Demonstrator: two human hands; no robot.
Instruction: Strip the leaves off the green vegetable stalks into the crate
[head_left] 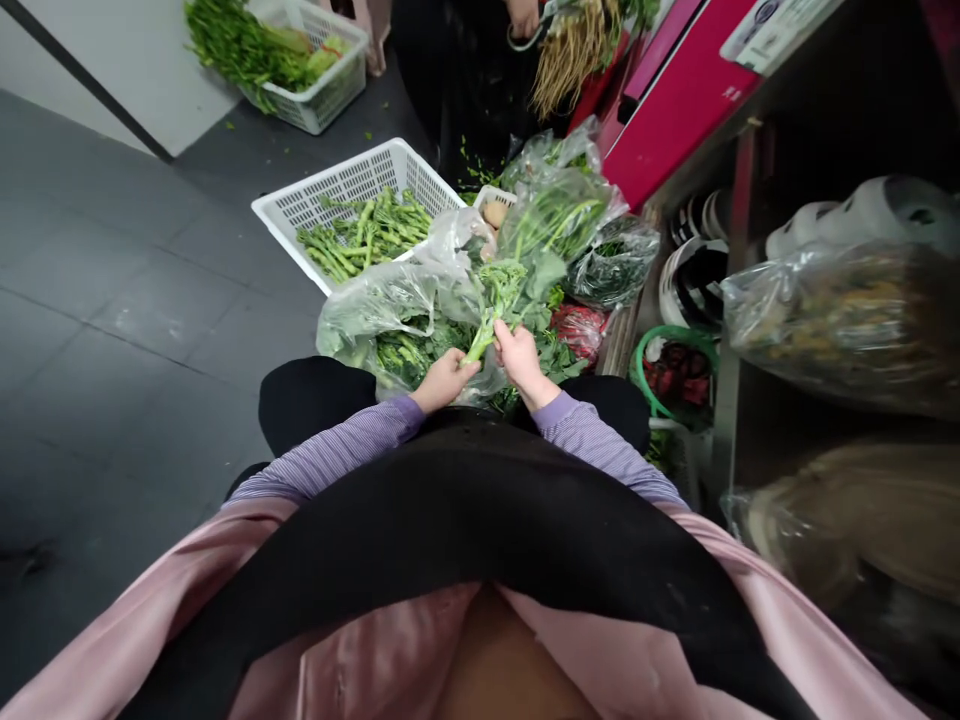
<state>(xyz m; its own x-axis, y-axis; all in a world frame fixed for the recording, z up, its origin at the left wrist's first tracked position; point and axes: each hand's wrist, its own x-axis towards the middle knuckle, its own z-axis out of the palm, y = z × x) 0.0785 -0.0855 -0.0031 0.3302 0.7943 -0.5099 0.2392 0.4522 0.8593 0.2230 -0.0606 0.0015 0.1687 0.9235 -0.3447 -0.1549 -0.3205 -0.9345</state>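
A green leafy stalk with a budded top (501,285) is held upright at a slant between my hands. My left hand (445,380) is closed around its lower end. Just to the right, my right hand (517,358) pinches the stalk or a leaf on its side; which one is too small to tell. Below and around both hands lies an opened clear plastic bag (360,310) with leafy greens (405,355) in it. Beyond the bag, a white slotted basket (289,205) holds many trimmed green stalks (367,235).
Bagged greens (559,215) and a red net bag (581,330) lie ahead to the right. A green-rimmed basket (641,370) stands beside a shelf. Another white basket (330,95) is at the back. Across from me, a person's hand (523,18) is near rooted vegetables (577,60).
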